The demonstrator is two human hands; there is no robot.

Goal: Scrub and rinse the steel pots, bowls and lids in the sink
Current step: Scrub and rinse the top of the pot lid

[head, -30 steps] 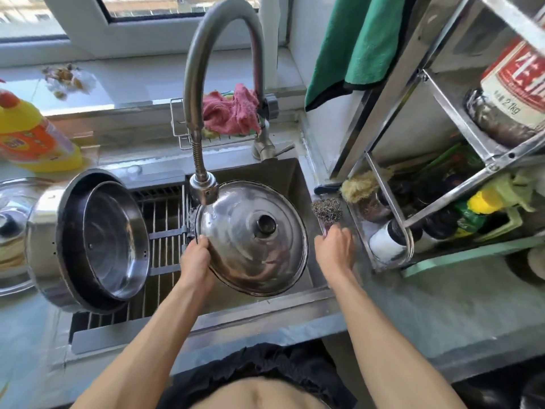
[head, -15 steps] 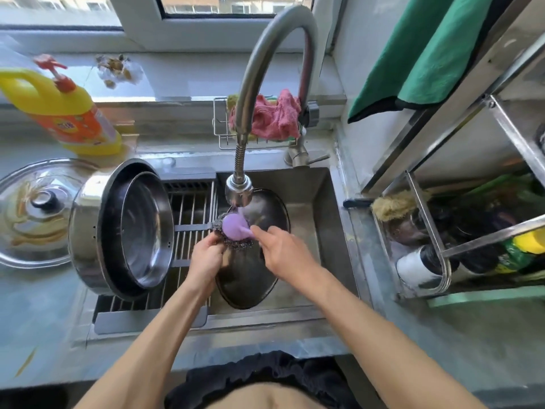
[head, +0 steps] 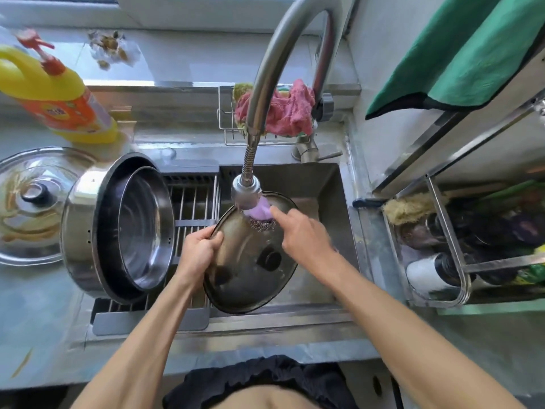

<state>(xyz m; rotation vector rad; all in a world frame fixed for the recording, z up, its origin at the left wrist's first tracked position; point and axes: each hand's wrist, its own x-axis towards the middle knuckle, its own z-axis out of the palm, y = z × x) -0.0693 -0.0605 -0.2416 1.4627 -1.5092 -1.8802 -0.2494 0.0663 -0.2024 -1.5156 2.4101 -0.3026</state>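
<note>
A round steel lid with a black knob (head: 250, 258) stands tilted in the sink basin (head: 327, 184), knob side facing up, directly under the spray head of the curved steel tap (head: 246, 193). The left hand (head: 197, 252) grips the lid's left rim, fingers curled round the edge. The right hand (head: 303, 236) holds a purple-handled steel-wool scrubber (head: 261, 215) against the lid's upper part, forefinger stretched along it. Left of the lid, a large steel pot lying on its side (head: 88, 228) rests on the slatted drain rack (head: 191, 208) with a steel bowl (head: 144, 228) nested inside. Farther left a second steel lid (head: 26, 202) lies flat on the counter, with a yellow detergent bottle (head: 59, 95) behind it.
</note>
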